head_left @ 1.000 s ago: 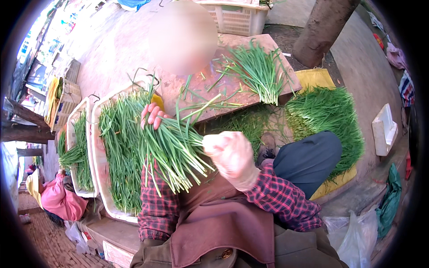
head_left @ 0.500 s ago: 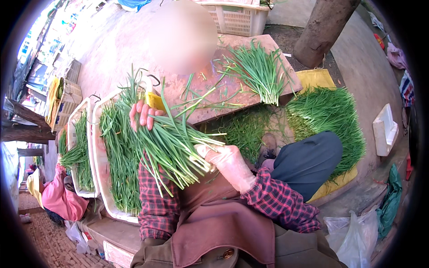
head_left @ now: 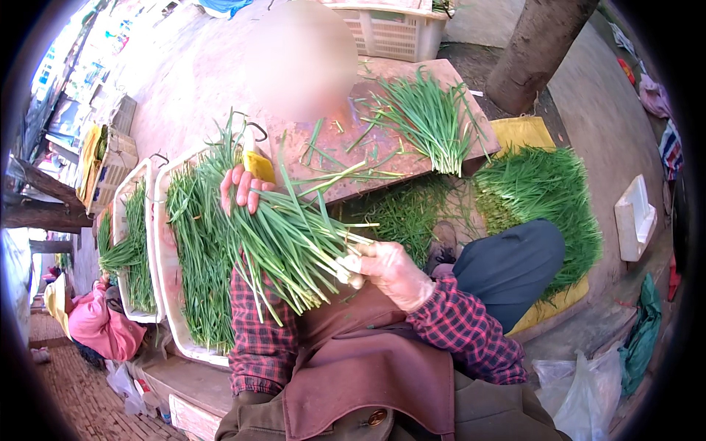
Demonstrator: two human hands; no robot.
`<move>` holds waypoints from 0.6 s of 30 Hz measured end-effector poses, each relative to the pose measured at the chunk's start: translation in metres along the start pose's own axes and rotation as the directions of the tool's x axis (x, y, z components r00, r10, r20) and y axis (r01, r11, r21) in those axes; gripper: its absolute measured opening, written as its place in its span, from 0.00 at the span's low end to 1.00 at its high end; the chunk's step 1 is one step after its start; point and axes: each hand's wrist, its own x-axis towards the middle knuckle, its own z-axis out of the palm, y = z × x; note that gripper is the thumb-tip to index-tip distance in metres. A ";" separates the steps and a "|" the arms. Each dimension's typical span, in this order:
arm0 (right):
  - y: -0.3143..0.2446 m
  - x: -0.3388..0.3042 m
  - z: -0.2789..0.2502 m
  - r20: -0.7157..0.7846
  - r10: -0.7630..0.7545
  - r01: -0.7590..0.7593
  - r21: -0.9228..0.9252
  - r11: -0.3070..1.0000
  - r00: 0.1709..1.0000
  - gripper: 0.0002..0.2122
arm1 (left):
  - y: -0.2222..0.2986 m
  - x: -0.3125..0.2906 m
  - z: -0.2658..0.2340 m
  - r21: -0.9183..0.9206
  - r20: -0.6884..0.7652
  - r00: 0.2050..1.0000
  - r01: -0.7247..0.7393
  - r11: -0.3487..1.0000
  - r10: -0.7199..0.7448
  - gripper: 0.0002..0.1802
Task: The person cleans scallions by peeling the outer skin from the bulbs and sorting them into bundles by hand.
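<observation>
A loose bunch of long green chives (head_left: pixel 287 235) lies across my lap, its pale stem ends pointing right and down. My left hand (head_left: pixel 246 191) is wrapped round its leafy part, with the fingers over the top. My right hand (head_left: pixel 391 272), seemingly in a thin clear glove, pinches several pale stem ends at the bunch's right side. Left of my left hand, a long white crate (head_left: pixel 163 275) is filled with more chives. A smaller pile of chives (head_left: pixel 434 121) rests on the worn board (head_left: pixel 368 151) in front of me.
A big heap of chives (head_left: pixel 548 206) lies on yellow sacking (head_left: pixel 523 132) at the right. Loose leaves (head_left: pixel 397 213) litter the ground below the board. A tree trunk (head_left: pixel 540 51) stands far right, a foam box (head_left: pixel 635 220) near the right edge. A person in pink (head_left: pixel 107 323) sits at left.
My right hand has shifted slightly right, and its thumb and fingers now pinch the stem ends more plainly. My left hand keeps its hold on the leaves.
</observation>
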 end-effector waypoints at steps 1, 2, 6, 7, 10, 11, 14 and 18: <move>-0.004 -0.007 -0.005 0.017 0.018 -0.018 -0.045 0.999 1.000 0.08 | 0.001 -0.001 0.001 -0.020 -0.002 1.000 -0.007 1.000 0.007 0.16; -0.002 -0.016 -0.013 0.049 -0.023 0.023 0.004 1.000 0.999 0.09 | 0.002 0.000 0.001 -0.017 0.018 1.000 -0.009 1.000 0.010 0.16; 0.008 -0.044 -0.073 0.082 -0.275 0.219 -0.828 0.516 0.958 0.07 | 0.020 0.000 0.000 -0.017 0.036 0.999 -0.020 1.000 0.021 0.15; 0.016 -0.046 -0.089 -0.010 -0.361 0.049 -0.987 0.153 0.933 0.07 | 0.024 0.001 -0.004 -0.032 0.061 0.998 -0.014 0.999 0.016 0.15; 0.017 -0.038 -0.100 0.054 -0.586 -0.047 -0.987 -0.155 0.809 0.05 | 0.025 0.006 -0.010 -0.024 0.075 0.997 -0.006 1.000 0.008 0.16; 0.001 -0.035 -0.078 -0.063 -0.524 0.050 -0.979 0.199 0.849 0.05 | 0.022 0.005 -0.004 -0.013 0.060 0.998 -0.013 1.000 0.013 0.16; -0.038 -0.012 -0.015 0.350 -0.731 0.355 -0.922 -0.157 0.585 0.06 | 0.018 0.003 -0.002 0.040 0.124 0.992 -0.030 0.999 0.025 0.12; -0.023 0.005 0.008 0.301 -0.639 0.323 -0.942 -0.086 0.708 0.08 | 0.014 0.007 -0.003 0.011 0.108 0.994 0.000 1.000 -0.001 0.15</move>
